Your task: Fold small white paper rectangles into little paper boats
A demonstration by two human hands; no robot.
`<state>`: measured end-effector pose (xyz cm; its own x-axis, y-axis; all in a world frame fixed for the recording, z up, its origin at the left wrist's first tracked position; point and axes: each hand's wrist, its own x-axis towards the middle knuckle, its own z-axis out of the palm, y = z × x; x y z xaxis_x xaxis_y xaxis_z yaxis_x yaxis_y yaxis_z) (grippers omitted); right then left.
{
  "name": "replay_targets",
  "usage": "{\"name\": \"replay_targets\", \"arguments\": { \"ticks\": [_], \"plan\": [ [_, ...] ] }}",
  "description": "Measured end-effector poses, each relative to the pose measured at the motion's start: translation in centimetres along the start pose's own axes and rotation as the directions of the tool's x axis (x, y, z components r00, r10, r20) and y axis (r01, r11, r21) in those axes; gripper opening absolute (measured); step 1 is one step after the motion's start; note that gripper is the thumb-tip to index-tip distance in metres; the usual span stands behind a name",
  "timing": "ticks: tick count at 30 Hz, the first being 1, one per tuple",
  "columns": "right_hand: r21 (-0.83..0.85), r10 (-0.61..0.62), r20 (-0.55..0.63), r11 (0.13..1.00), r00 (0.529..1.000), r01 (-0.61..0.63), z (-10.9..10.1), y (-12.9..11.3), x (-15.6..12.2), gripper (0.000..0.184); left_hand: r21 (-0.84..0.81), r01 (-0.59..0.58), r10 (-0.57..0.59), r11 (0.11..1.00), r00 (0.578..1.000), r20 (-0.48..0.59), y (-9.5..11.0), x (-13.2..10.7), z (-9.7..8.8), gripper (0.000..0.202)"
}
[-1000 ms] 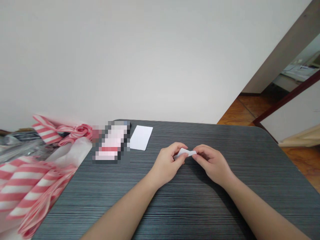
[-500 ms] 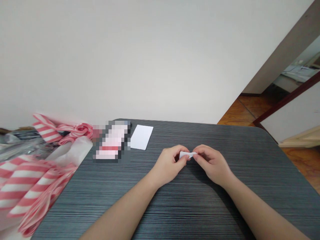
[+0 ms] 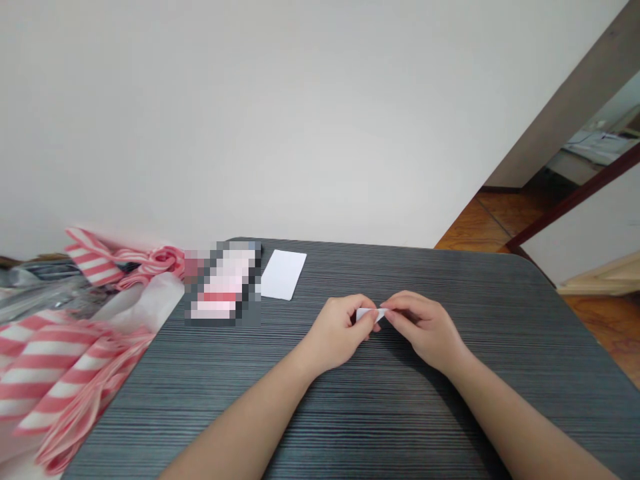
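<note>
Between my two hands, a little above the dark table [image 3: 320, 413], is a small folded piece of white paper [image 3: 367, 313]. My left hand [image 3: 340, 333] pinches it between thumb and fingers, which cover part of it. At its right end, my right hand [image 3: 425, 330] grips the tip with thumb and forefinger. Flat on the table to the left lies a white paper sheet [image 3: 284, 275]. Beside that sheet is a blurred, pixelated object [image 3: 225, 283] with a dark border and a pink and white face.
Red-and-white striped fabric [image 3: 55, 367] is heaped left of the table, with clear plastic [image 3: 65, 293] behind it. A pale wall [image 3: 320, 120] rises at the table's far edge. To the right are a wooden floor [image 3: 465, 217] and a doorway.
The folded paper has tilted slightly, and less of its right end shows. My right fingertips have shifted a little to the left along it.
</note>
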<state>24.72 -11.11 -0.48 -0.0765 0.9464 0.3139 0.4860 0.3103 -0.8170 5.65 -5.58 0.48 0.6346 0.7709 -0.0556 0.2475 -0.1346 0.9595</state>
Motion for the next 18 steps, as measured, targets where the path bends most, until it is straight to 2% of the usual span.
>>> {"name": "replay_targets", "arguments": {
  "ticks": [8,18],
  "plan": [
    [0.008,-0.079,-0.017,0.997,0.997,0.079,-0.03,-0.11,-0.03,0.014,-0.164,0.073,-0.068,0.984,0.997,0.037,0.28,0.01,0.04,0.021],
    [-0.065,-0.185,0.040,0.980,0.982,0.187,-0.44,0.09,-0.23,0.019,-0.283,0.098,-0.089,0.954,0.995,0.045,0.06,0.18,0.00,0.018]
  ]
}}
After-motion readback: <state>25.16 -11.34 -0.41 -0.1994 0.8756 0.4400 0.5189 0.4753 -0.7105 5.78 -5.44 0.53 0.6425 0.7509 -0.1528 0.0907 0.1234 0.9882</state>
